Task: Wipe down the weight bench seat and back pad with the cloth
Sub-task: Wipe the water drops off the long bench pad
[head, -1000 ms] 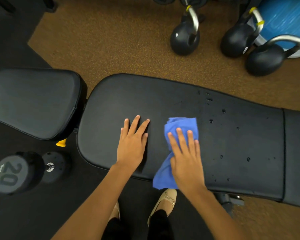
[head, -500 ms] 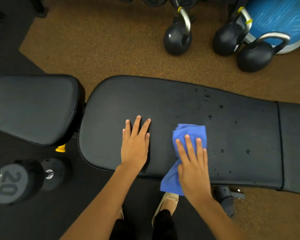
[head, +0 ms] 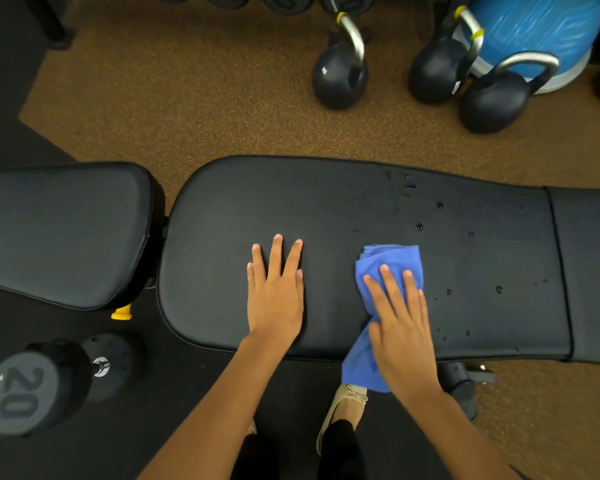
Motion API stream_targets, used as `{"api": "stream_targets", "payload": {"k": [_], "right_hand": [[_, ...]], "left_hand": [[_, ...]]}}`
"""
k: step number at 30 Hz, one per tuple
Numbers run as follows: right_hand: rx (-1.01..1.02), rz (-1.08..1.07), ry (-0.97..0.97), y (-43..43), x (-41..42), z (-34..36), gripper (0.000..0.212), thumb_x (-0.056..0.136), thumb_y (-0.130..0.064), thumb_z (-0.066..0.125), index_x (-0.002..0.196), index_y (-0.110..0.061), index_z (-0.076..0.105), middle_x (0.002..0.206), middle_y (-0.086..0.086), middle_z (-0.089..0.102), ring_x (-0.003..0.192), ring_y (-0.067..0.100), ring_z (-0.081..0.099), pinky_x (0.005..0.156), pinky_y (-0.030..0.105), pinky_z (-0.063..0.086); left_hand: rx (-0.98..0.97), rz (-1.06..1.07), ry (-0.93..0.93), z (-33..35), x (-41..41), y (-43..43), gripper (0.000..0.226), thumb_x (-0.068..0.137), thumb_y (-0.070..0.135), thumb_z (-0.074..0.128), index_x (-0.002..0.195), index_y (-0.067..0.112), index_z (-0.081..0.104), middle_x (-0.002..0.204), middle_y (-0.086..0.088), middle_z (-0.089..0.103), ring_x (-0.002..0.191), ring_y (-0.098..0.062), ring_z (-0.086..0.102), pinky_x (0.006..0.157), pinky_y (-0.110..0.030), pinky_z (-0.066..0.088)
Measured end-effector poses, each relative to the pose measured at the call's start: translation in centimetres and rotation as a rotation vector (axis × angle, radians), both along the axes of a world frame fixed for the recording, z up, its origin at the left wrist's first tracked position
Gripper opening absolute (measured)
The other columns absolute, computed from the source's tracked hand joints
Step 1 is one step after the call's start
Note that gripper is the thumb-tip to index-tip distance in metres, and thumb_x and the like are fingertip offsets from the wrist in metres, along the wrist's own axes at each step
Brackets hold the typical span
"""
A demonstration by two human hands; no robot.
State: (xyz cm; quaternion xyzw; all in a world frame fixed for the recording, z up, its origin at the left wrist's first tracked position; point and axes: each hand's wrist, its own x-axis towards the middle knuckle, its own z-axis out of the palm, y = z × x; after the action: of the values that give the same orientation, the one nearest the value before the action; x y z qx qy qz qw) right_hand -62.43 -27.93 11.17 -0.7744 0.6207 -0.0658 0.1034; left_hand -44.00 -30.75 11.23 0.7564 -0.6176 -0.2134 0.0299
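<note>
Two flat palms: left hand [head: 274,296] on back pad [head: 291,202], right hand [head: 399,323] atop cloth [head: 388,259] overhanging the near edge. Droplets [head: 420,226] dot the pad rightward.

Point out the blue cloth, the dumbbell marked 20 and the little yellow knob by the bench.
blue cloth [head: 392,261], head view, on its folded upper part.
dumbbell marked 20 [head: 18,393], head view, on its numbered end face.
yellow knob [head: 122,312], head view, on its visible tip.

back pad [head: 326,209] — blue cloth [head: 388,261], droplets [head: 420,226] | floor [head: 187,98] — dumbbell [head: 32,393], kettlebells [head: 340,77]
</note>
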Motion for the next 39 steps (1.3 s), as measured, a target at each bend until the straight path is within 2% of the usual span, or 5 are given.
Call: {"api": "stream_targets", "payload": {"k": [5, 9, 27, 34, 39], "right_hand": [[-0.002, -0.142, -0.042, -1.9, 3.6, -0.5, 0.066, 0.078, -0.005, 0.061, 0.140, -0.012, 0.039, 0.148, 0.016, 0.033, 0.138, 0.041, 0.017, 0.109, 0.053, 0.015], [-0.022, 0.088, 0.014, -1.2, 3.1, -0.5, 0.057, 0.083, -0.019, 0.030, 0.140, -0.017, 0.031, 0.148, 0.012, 0.035, 0.138, 0.033, 0.017, 0.114, 0.047, 0.015], [0.017, 0.053, 0.028, -7.4, -2.5, 0.1, 0.059, 0.084, -0.022, 0.026, 0.142, -0.014, 0.035, 0.151, 0.012, 0.029, 0.140, 0.036, 0.015, 0.112, 0.051, 0.018], [0.016, 0.280, 0.053, -7.5, 2.2, -0.4, 0.065, 0.079, -0.010, 0.063, 0.139, -0.011, 0.040, 0.148, 0.015, 0.034, 0.137, 0.042, 0.022, 0.109, 0.054, 0.021], [0.057, 0.314, 0.119, -10.2, -1.7, 0.0, 0.058, 0.083, -0.024, 0.029, 0.139, -0.013, 0.040, 0.147, 0.012, 0.037, 0.137, 0.039, 0.024, 0.109, 0.051, 0.022]], "left_hand": [[0.022, -0.045, 0.046, 1.0, -1.8, 0.3, 0.051, 0.102, 0.031, 0.027, 0.149, 0.026, 0.008, 0.158, -0.002, 0.000, 0.143, -0.032, -0.006, 0.114, -0.044, 0.003], [0.017, -0.034, 0.088, 1.0, -2.1, 0.5, 0.052, 0.101, 0.032, 0.031, 0.149, 0.026, 0.012, 0.158, -0.003, 0.002, 0.143, -0.031, -0.006, 0.114, -0.043, 0.004], [-0.033, 0.088, 0.121, 0.3, -4.3, 0.3, 0.055, 0.098, 0.036, 0.039, 0.148, 0.023, 0.019, 0.157, -0.004, 0.006, 0.143, -0.032, -0.007, 0.114, -0.045, 0.002], [-0.064, 0.087, 0.083, -0.4, -4.3, 0.5, 0.050, 0.091, 0.031, 0.050, 0.138, 0.014, 0.042, 0.148, -0.014, 0.034, 0.136, -0.044, 0.023, 0.104, -0.058, 0.026], [-0.044, 0.077, 0.109, 0.0, -3.9, 0.5, 0.054, 0.098, 0.037, 0.039, 0.147, 0.023, 0.022, 0.157, -0.005, 0.010, 0.143, -0.032, -0.004, 0.112, -0.042, 0.000]]}}
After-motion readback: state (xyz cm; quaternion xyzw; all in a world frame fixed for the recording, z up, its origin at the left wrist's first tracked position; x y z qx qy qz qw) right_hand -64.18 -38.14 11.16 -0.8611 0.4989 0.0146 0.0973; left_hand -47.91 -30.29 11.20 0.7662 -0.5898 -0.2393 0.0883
